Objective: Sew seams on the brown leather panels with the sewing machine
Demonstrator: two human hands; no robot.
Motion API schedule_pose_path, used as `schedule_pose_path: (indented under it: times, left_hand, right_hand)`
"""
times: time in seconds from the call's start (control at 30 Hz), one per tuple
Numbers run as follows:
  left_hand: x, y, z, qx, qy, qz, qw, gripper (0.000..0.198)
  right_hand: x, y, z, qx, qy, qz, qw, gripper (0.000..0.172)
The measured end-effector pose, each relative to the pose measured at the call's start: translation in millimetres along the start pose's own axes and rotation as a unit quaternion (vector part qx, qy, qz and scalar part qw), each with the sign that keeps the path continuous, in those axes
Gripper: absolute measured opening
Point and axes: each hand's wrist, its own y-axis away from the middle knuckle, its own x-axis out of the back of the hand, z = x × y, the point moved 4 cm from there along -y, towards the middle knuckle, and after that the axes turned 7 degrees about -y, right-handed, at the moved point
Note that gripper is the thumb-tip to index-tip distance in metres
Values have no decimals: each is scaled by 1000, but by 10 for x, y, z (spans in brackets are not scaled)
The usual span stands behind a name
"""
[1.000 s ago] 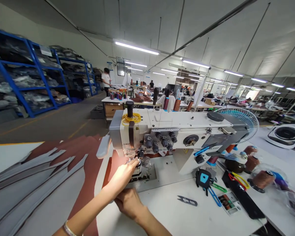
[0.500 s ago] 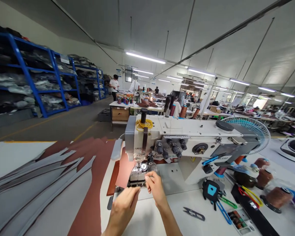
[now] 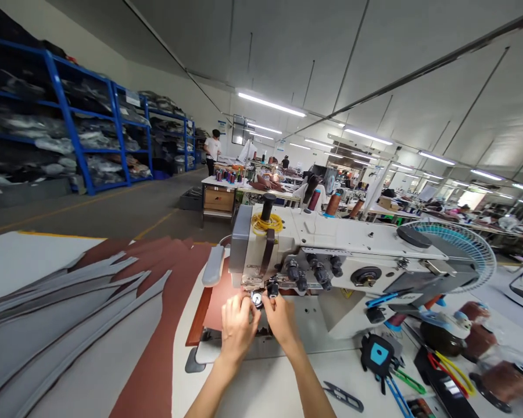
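A white sewing machine (image 3: 331, 238) stands in front of me, its needle area largely hidden behind my fingers. My left hand (image 3: 239, 325) is at the left of the needle area with fingers bent together. From the right, my right hand (image 3: 283, 322) reaches to the same spot, its thumb and fingers pinched. Whatever they hold, if anything, is too small or hidden to make out. Between the fingertips shows a small round white dial (image 3: 257, 299). A reddish-brown piece of material (image 3: 218, 299) lies just left of my left hand.
Grey panels (image 3: 113, 325) with dark edges lie over reddish-brown sheets (image 3: 150, 348) on the left. On the right are thread snips (image 3: 343, 396), a black tape measure (image 3: 378, 353) and brown thread cones (image 3: 505, 386). Blue shelves (image 3: 81, 139) and people stand farther back.
Both hands have moved forward, up to the needle area, and closer together. The camera view has shifted slightly, so the machine sits a little lower and farther right.
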Motion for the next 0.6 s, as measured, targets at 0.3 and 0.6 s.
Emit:
schedule_pose_path:
  times: [0.3,0.6]
  left_hand:
    - [316,95,-846,257,114,-32,959,37]
    - [-449,-543,-976,362,515,-383,676,48]
  right_hand:
    - [57,763,-54,42,-36,-51,997,31]
    - [1429,934,-187,12,-104,-101,989,25]
